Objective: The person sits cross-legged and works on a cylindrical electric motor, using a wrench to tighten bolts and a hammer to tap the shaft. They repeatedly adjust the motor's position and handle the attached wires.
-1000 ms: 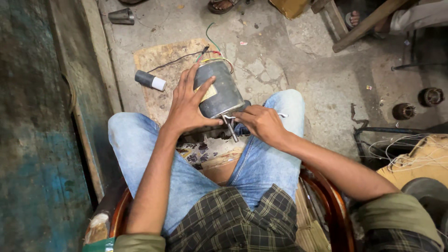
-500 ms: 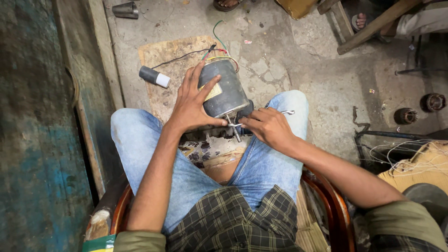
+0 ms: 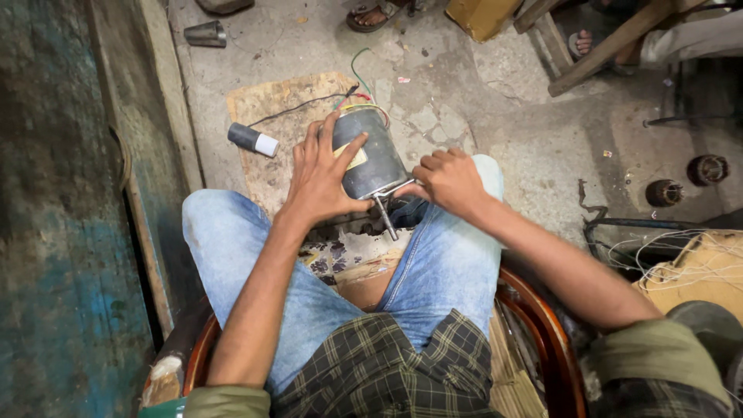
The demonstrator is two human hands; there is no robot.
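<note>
A grey cylindrical electric motor (image 3: pixel 375 159) with a yellow label rests between my knees, its steel shaft (image 3: pixel 384 218) pointing toward me. Coloured wires (image 3: pixel 357 77) run from its far end across the floor. My left hand (image 3: pixel 321 174) lies spread over the motor's left side, fingers apart, pressing it down. My right hand (image 3: pixel 449 179) is closed at the motor's near right edge, beside the shaft; what it grips is hidden. I sit on a round wooden chair (image 3: pixel 546 325), in blue jeans.
A dark capacitor with a white cap (image 3: pixel 252 140) lies on a plywood sheet (image 3: pixel 271 108), wired to the motor. A metal cone (image 3: pixel 206 34) sits far left. Two rotors (image 3: pixel 687 179) and a wire tangle (image 3: pixel 673 259) are at right. Another person's sandalled foot (image 3: pixel 371 15) is at the top.
The view has tilted, so the motor and hands sit slightly higher and further right. My right hand has shifted a little along the motor's near edge; the left hand keeps its hold.
</note>
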